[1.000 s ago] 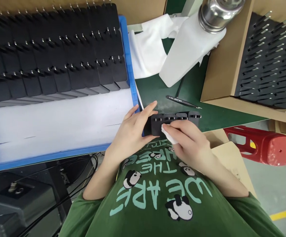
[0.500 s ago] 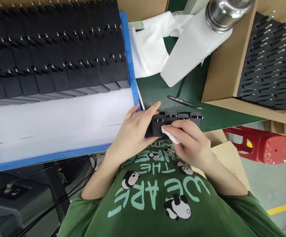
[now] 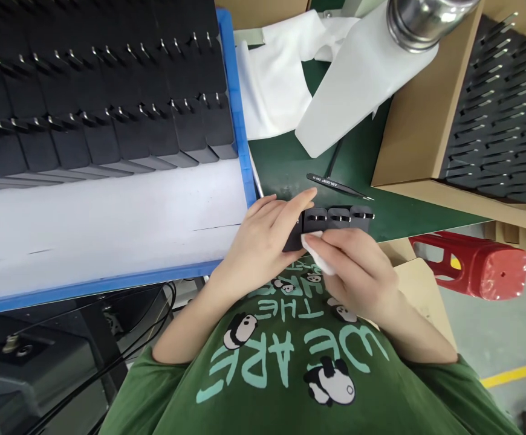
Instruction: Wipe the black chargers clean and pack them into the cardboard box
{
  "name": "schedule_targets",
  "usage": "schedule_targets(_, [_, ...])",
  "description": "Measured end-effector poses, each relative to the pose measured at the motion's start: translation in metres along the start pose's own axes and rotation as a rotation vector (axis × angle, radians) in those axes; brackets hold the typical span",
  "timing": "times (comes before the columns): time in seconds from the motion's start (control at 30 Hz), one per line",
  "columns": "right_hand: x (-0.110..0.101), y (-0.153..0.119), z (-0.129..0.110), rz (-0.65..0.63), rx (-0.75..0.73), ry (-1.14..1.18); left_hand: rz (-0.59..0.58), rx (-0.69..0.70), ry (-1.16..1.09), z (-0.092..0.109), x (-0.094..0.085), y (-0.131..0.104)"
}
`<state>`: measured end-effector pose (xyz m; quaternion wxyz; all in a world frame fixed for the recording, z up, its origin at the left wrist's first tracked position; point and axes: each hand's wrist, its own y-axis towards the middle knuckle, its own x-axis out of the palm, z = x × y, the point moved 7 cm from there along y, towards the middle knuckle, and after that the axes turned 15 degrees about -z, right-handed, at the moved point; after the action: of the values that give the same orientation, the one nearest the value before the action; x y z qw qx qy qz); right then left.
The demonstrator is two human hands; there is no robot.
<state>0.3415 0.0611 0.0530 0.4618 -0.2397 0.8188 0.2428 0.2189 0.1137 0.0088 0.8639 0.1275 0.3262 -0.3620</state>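
Note:
A short row of black power adapters, metal prongs facing up, lies at the table's front edge. My left hand is closed around the row's left end, fingers along the far side and thumb on the near side, hiding part of it. A folded white cloth is pinched in my right hand. The cloth touches the near side of an adapter beside my left hand. Just beyond the row, black tweezers rest on the green tabletop.
At left, a blue-rimmed tray holds many upright black adapters on a white base. A white bottle lies across the back near a white cloth. At right stand a cardboard box of adapters and, lower, a red stool.
My left hand has shifted right along the row and now covers the leftmost adapter, which showed before. My right hand and its cloth have moved slightly right.

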Motion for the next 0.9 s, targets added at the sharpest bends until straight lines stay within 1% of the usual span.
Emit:
schedule_targets(0.03, [0.003,0.001,0.000,-0.004,-0.007,-0.025,-0.001,-0.004,-0.002,0.000,0.000,0.000])
schedule_targets(0.1, [0.009,0.003,-0.004,-0.055,-0.049,-0.046,-0.001,-0.004,-0.004,0.000,0.000,0.000])
schedule_targets(0.17, [0.014,0.003,-0.007,-0.116,-0.074,-0.022,0.002,-0.001,-0.005,0.000,0.000,0.000])
schedule_targets(0.2, [0.014,0.003,-0.007,-0.124,-0.071,-0.007,0.003,-0.001,-0.006,0.000,-0.001,0.000])
schedule_targets(0.27, [0.010,0.002,-0.006,-0.089,-0.046,-0.001,0.009,-0.003,-0.007,0.000,-0.001,-0.001])
schedule_targets(0.37, [0.007,0.001,-0.006,-0.033,-0.036,-0.064,0.013,-0.013,-0.006,0.000,-0.002,-0.001])
schedule_targets(0.5, [0.014,0.001,-0.008,-0.082,-0.059,-0.120,-0.002,-0.020,-0.010,-0.001,0.000,-0.001])
schedule_targets(0.67, [0.012,0.000,-0.008,-0.024,-0.041,-0.139,0.000,-0.027,0.004,-0.001,0.001,0.000])
schedule_targets(0.73, [0.012,-0.001,-0.009,-0.064,-0.057,-0.095,-0.004,-0.028,0.007,0.000,0.000,0.000])
schedule_targets(0.8, [0.009,0.000,-0.008,-0.107,-0.055,0.000,-0.017,-0.030,0.013,0.002,-0.001,-0.003])
schedule_targets(0.83, [0.007,0.001,-0.007,-0.105,-0.044,0.049,-0.015,-0.038,0.020,0.002,-0.003,-0.005])
schedule_targets(0.9, [0.000,0.005,-0.005,-0.048,-0.021,0.105,-0.004,-0.074,0.030,0.000,-0.007,-0.011])
